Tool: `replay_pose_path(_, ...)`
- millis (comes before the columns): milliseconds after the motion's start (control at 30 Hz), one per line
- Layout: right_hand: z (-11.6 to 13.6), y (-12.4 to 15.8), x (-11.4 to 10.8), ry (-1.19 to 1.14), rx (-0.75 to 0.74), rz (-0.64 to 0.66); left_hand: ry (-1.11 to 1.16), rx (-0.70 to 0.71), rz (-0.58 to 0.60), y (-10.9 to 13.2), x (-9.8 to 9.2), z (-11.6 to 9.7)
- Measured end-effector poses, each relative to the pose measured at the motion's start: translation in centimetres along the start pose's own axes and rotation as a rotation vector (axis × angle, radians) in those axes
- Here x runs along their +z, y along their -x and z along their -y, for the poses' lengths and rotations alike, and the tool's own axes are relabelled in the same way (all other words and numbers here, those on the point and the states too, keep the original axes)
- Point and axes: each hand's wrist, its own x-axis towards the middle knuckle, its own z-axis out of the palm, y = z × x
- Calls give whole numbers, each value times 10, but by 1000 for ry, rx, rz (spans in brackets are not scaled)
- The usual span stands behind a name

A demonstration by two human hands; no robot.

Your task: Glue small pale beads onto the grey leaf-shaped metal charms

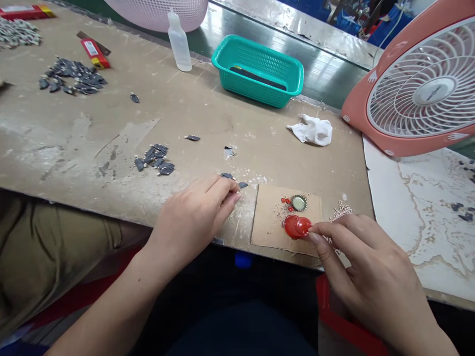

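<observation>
Here, the right hand pinches a glossy red piece; the left hand's grip is unclear.

Right hand is pinching the edge of a shiny red thing over a cardboard square, bottle cap just beside it. Left hand's curled up by a couple of dark leaf-shaped bits. Green basket, squeeze bottle and crumpled tissue further back, pink fan over right.
</observation>
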Motion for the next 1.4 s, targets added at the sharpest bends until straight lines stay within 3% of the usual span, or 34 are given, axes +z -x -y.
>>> replay_pose_path(300,2,-4,0,44,-49,39,97,14,7,0,0,2)
replay_pose_path(400,2,-5,-1,1,-24,39,220,-22,2,2,-2,2)
replay_pose_path(567,4,-1,-5,-294,202,-53,792,-198,9,8,-10,-10)
replay_pose_path(733,15,8,-1,-773,575,-164,1313,-385,196,15,-11,-36)
replay_pose_path(933,36,3,6,-1156,692,-279,1755,-512,349,18,-9,-62)
replay_pose_path(1133,44,13,9,-1172,677,-280,1881,-508,347,20,-7,-77)
replay_pose_path(1400,49,25,10,-914,509,-329,1719,-553,302,22,-6,-84)
